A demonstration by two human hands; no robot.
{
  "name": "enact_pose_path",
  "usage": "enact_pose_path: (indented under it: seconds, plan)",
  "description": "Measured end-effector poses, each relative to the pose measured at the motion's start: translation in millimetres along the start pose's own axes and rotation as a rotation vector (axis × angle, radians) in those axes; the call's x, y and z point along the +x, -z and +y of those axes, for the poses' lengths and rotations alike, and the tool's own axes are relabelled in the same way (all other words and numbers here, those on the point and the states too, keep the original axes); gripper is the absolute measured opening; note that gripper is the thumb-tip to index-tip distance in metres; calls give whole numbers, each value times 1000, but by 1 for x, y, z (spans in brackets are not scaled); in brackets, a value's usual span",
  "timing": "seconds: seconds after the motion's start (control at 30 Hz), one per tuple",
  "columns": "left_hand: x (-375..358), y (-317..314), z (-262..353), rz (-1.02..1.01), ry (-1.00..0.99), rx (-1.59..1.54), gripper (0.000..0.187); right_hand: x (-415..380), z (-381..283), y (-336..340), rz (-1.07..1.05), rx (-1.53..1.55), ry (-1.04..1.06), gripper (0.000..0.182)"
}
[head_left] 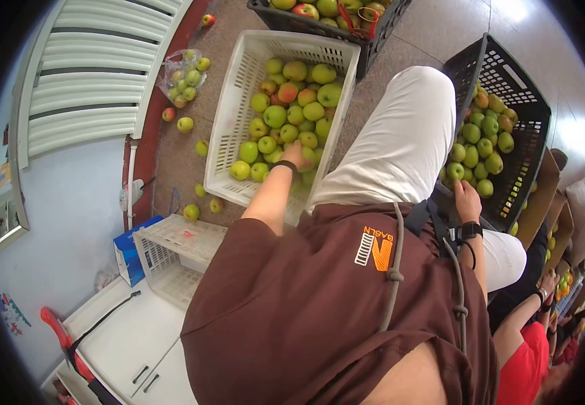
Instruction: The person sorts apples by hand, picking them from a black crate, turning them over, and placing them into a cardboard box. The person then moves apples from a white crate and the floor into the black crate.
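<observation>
My left hand (295,156), with a dark band at the wrist, reaches down into a white plastic crate (228,115). It touches green apples (274,117) there, some blushed red; its fingertips are blurred and partly hidden. My right hand (467,200), wearing a black watch (470,230), is at the near side of a black crate (534,108). Its fingers are bent at a green apple (455,171) beside the near wall. More greenish apples (485,147) lie heaped in that crate.
Another black crate (366,50) of apples stands ahead, with red-handled scissors (366,27) on it. A bag of apples (185,76) and several loose apples lie on the floor at left, near a radiator (93,74). People sit at right beside cardboard boxes (542,196).
</observation>
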State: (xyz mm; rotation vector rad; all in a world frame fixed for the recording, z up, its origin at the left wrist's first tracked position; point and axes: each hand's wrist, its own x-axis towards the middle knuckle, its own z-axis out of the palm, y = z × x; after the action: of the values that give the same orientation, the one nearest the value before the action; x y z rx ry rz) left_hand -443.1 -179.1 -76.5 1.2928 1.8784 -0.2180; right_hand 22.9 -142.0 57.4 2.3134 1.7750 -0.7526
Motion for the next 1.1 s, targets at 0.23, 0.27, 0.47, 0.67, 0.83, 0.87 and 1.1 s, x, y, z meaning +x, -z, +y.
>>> enact_pose_path:
  seconds: [0.23,0.27,0.47,0.67,0.83,0.87,1.1]
  plan:
    - [0,-4,1,77,84,-329,72,7,6,-7,8,21,-12,41]
    - [20,-17,-26,72,77,-516,67,7,8,-8,21,24,-13,41]
    - [-62,78,15,-213,-34,-1662,55,14,20,-7,2,394,57,34]
    - [-117,128,90,-494,-423,-1799,59,-7,-2,16,-18,1175,-36,23]
    - [-150,134,207,-520,-611,-1441,59,-30,-18,35,-122,1476,-80,26]
    - [-153,127,234,-635,-565,-1445,59,-33,-19,38,-158,1556,-37,28]
    - [-132,39,334,-1430,-202,-1603,52,-55,-25,72,-151,1513,310,45]
